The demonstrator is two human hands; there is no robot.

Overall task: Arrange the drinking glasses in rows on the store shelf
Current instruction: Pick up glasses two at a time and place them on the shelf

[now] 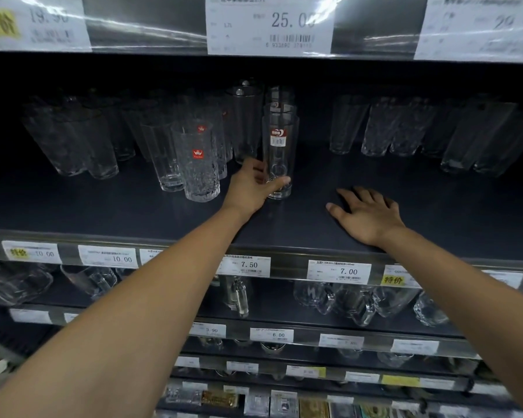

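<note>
The dark shelf board (435,212) is being viewed from the front and slightly above. Its front edge is being capped by a metal price rail (287,251). A cluster of textured tumblers (70,140) is being stored at the left rear. A second cluster (405,128) is being stored at the right rear, running toward the right edge of the view. Between them a broad strip of bare board is being left open from rail to back, widest just right of centre. The right hand (366,212) is being rested flat there, near the front edge, palm down, fingers spread wide, holding nothing. The left hand (251,188) is being wrapped low around a tall clear glass (280,146), thumb across the front of the base, fingers behind. The glass is being held upright with its base at or just above the board; contact cannot be confirmed. More tall glasses (280,96) are being lined up directly behind it. A stickered textured glass (198,167) is being displayed just left of that hand, apart from it.
</note>
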